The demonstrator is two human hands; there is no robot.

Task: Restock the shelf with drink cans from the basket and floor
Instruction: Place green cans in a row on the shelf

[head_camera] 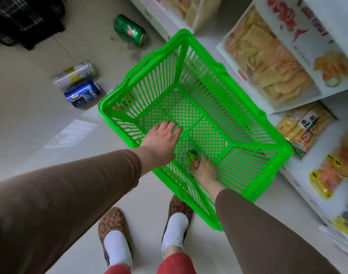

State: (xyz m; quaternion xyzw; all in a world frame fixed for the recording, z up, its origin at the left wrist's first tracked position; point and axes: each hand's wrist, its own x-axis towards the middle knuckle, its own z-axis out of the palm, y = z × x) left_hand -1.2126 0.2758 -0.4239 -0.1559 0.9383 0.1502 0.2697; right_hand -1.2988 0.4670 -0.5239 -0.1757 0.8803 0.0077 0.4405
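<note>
While two feet in white socks and leopard-print slippers [113,230] stand on the pale floor [30,125] at the bottom of the view, both arms in brown sleeves reach forward and down into a green plastic basket [254,123] that sits on the floor just ahead. Nearest, the right hand [205,172] is inside the basket by its near wall, with its fingers wrapped around a green can [192,162] that bears a round red mark; the can lies low against the mesh bottom and is blurred. Slightly farther in, the left hand [163,141] hovers over the basket's near left corner with its fingers spread and relaxed, holding nothing. Something orange and green shows through the slats at the basket's left wall, too unclear to name. Beyond the basket's left side, a blue can [83,93] lies on its side on the floor, touching a white and yellow can [74,75] beside it. Farther still, a dark green can [129,29] lies tilted on the floor, well apart from those two. To the right, white shelves [295,183] hold bags of snacks [266,62].
</note>
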